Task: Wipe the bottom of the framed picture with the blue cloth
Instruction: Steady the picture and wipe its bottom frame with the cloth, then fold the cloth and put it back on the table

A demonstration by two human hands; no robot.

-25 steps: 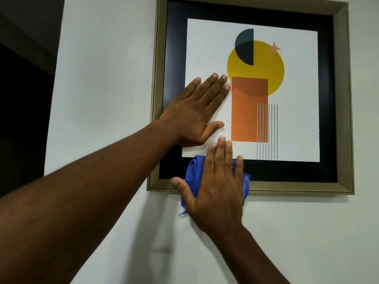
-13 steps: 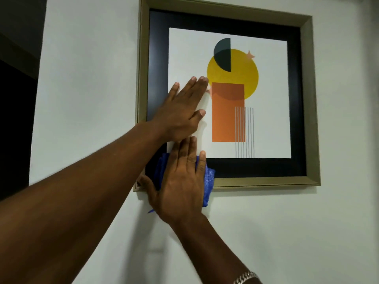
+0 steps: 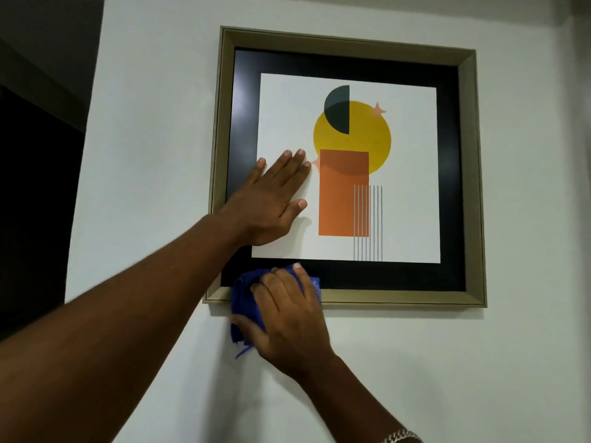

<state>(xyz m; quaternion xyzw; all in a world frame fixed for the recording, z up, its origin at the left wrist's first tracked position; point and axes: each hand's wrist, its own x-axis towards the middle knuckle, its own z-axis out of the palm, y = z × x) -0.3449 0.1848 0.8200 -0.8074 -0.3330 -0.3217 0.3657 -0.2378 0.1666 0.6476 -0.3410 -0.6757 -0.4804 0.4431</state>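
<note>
The framed picture [image 3: 403, 297] hangs on a white wall, with a gold frame, a black mat and an abstract print of a yellow circle and orange rectangle. My left hand [image 3: 271, 203] lies flat on the glass at the picture's lower left, fingers spread. My right hand [image 3: 287, 311] presses the blue cloth [image 3: 244, 292] against the bottom left corner of the frame, fingers curled over it. Part of the cloth hangs below the frame onto the wall; the rest is hidden under my hand.
The white wall [image 3: 447, 362] surrounds the frame. A dark opening [image 3: 35, 187] lies to the left of the wall's edge. A metal bracelet [image 3: 399, 436] is on my right wrist.
The view has pulled back, showing the whole frame. My right hand with the cloth has shifted left along the bottom edge to the corner, and its fingers have curled. My left hand stays flat.
</note>
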